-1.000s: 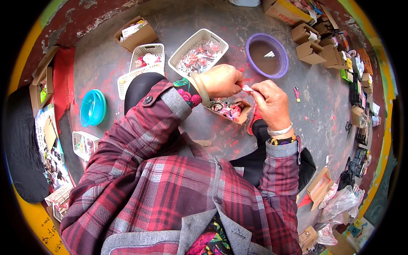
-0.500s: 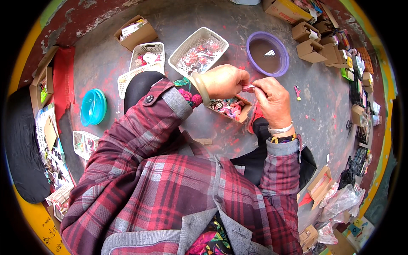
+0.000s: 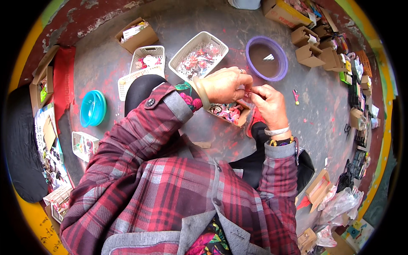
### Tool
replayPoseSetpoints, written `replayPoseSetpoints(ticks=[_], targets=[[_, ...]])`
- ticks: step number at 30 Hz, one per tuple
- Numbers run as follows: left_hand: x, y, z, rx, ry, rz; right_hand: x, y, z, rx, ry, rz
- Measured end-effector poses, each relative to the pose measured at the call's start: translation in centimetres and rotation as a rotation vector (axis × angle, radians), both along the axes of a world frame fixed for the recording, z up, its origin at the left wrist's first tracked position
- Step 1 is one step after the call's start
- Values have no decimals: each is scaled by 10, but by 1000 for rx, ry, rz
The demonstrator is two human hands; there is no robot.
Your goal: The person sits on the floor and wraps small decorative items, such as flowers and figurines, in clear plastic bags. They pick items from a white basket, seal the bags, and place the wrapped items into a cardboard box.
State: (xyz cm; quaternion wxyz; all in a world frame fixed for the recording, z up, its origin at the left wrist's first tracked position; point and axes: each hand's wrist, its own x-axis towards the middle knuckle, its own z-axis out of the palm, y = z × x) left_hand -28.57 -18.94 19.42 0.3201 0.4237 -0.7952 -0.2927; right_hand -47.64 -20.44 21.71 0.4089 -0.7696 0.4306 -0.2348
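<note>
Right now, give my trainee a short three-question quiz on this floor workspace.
1. True or false: the left hand and right hand meet fingertip to fingertip above the small cardboard box of pink pieces.
2. Which lies just beyond the hands? A) purple bowl B) turquoise bowl C) red cloth
3. What material is the basket of mixed small pieces made of?

Key: 1 true; 2 A; 3 white plastic mesh.
</note>
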Motion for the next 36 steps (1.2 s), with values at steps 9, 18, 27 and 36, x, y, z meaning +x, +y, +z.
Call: replayPoseSetpoints(ticks=[9,18,27,36], targets=[[-13,10,0,-8,-96,540,14,9,-1,119,-195,-206],[-7,5,6,549,-64,446,18,8,-7,298,-233,-295],[-9,2,-7,607,90,470,20,11,-11,34,-136,-277],[-15,7,-2,-79,-185,452,26,20,-9,-390,94,-229]])
